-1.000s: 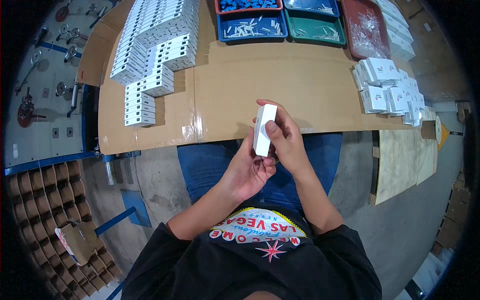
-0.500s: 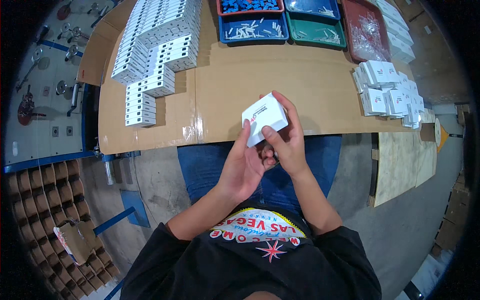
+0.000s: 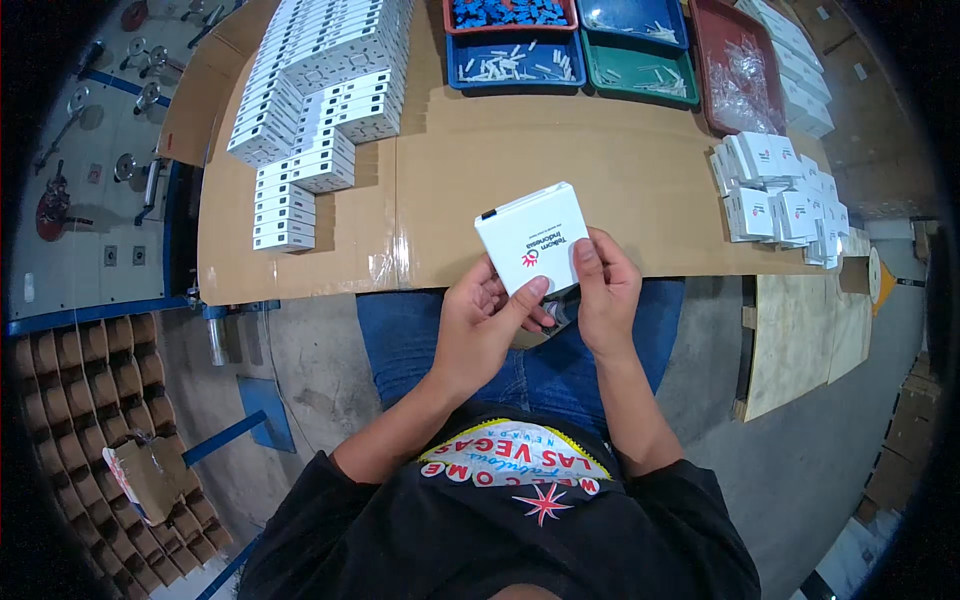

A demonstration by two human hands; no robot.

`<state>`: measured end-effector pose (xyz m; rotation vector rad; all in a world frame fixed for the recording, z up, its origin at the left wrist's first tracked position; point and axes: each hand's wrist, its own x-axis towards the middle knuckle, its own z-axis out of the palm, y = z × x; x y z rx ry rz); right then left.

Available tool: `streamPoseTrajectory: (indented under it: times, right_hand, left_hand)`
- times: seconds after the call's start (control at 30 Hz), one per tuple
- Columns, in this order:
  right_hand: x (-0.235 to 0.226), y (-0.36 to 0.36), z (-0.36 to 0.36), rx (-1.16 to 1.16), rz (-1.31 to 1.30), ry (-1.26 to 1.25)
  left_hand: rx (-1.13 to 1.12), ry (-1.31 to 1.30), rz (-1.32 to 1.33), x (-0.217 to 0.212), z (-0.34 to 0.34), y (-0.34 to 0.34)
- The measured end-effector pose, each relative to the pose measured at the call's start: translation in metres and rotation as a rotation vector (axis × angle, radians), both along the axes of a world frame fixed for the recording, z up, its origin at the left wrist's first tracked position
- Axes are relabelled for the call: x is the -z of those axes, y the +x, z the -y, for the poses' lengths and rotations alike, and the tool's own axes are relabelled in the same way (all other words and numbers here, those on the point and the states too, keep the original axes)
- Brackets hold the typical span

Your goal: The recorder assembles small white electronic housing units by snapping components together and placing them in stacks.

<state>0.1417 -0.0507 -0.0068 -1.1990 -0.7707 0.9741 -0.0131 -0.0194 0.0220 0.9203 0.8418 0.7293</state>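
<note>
To the far left of the cardboard sheet (image 3: pixel 450 170) we see a grey panel (image 3: pixel 75 240) with metal fittings, and nearer us, off the sheet's near left corner, a brown cardboard grid (image 3: pixel 85 420) of open cells. On the left part of the sheet we have white boxes stacked in tight rows (image 3: pixel 285 222), stepping down toward its near edge.

Just off the middle of the sheet's near edge, our left hand (image 3: pixel 478 335) pinches the lower corner of a white box (image 3: pixel 545 235), thumb on the printed face and the other fingers curled beneath. At the sheet's far side we see a red tray (image 3: pixel 500 31) of blue pieces and, in front of it, a blue tray (image 3: pixel 515 89) of small white pieces. The white box tilts over the middle of the sheet's near edge. Our right hand (image 3: pixel 610 295) grips its right side, thumb on the face, fingers mostly hidden behind.

Farther right along the sheet's far side are another blue tray (image 3: pixel 610 15), a green tray (image 3: pixel 620 55) and a dark red tray (image 3: pixel 715 75) of clear plastic. A pile of small white boxes (image 3: pixel 780 190) covers the sheet's right edge; plywood (image 3: pixel 805 350) lies below that edge.
</note>
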Motion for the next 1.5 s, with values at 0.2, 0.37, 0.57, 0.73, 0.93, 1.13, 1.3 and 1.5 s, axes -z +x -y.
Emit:
streamPoseTrajectory:
  times: [0.2,0.37,0.57,0.73,0.93,1.13,1.3,1.5]
  right_hand:
    - [0.011,0.014,-0.003,0.014,-0.130,-0.065]
    - [-0.011,0.015,-0.007,-0.079,-0.257,-0.123]
    - [0.003,0.020,-0.004,-0.067,-0.205,-0.159]
    - [0.007,0.017,-0.006,0.016,-0.164,-0.125]
    - [0.004,0.013,-0.006,0.046,-0.157,-0.115]
    - [-0.004,-0.004,-0.004,0.034,-0.048,-0.062]
    - [0.001,-0.010,-0.001,0.045,-0.020,-0.002]
    - [0.000,-0.010,0.002,0.005,-0.006,0.049]
  left_hand:
    - [0.023,-0.015,-0.017,0.000,0.000,0.002]
    - [0.126,-0.068,-0.059,0.001,-0.013,-0.010]
    - [0.204,-0.066,-0.054,-0.002,-0.017,-0.012]
    - [0.213,-0.063,-0.054,0.002,-0.012,-0.010]
    - [0.145,0.028,-0.097,0.007,-0.005,-0.006]
    - [-0.193,0.015,0.008,0.007,-0.007,0.012]
    - [-0.300,0.074,0.038,0.011,-0.009,0.015]
    - [-0.334,0.166,0.041,0.010,-0.005,0.012]
